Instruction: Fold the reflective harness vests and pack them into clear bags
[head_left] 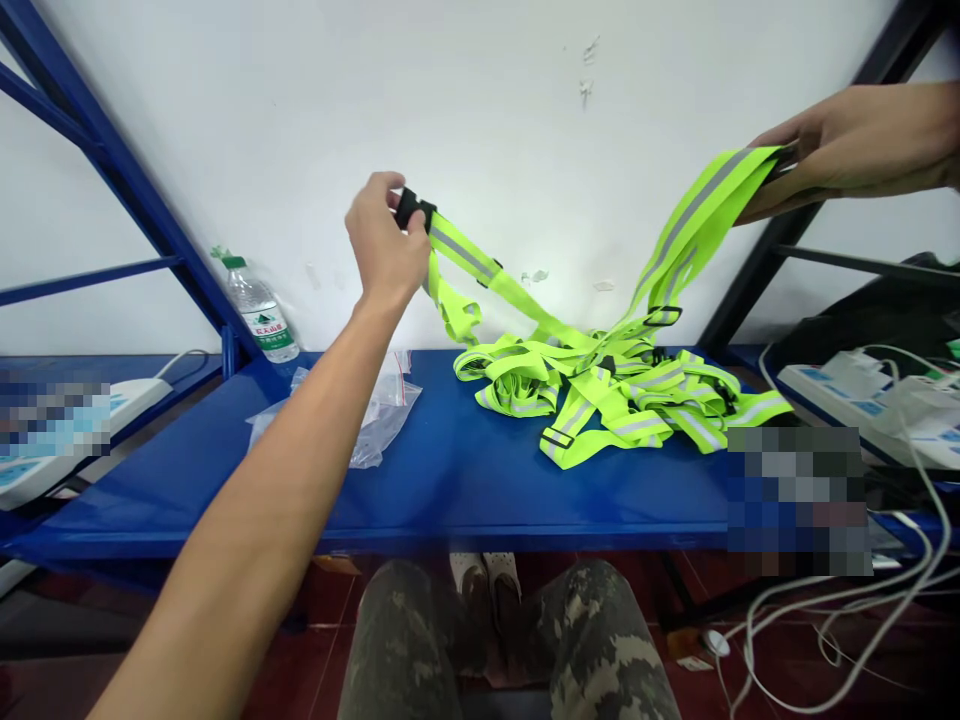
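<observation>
My left hand [386, 240] is raised above the blue table, its fingers closed on a black plastic buckle [416, 210] at the end of a neon-yellow reflective strap [469, 257]. Up at the right, my right hand [832, 150] grips more of the strapping, a folded loop [697, 215] with a grey stripe; its fingertips are partly hidden. Both lengths run down into a tangled heap of reflective straps [600, 390], which lies on the table and has black slide adjusters in it.
Clear plastic bags [382, 420] lie left of the heap, partly behind my left forearm. A water bottle [260, 310] stands at the back left by the blue frame. White power strips [135, 405] sit at both sides, and white cables [922, 560] hang at the right.
</observation>
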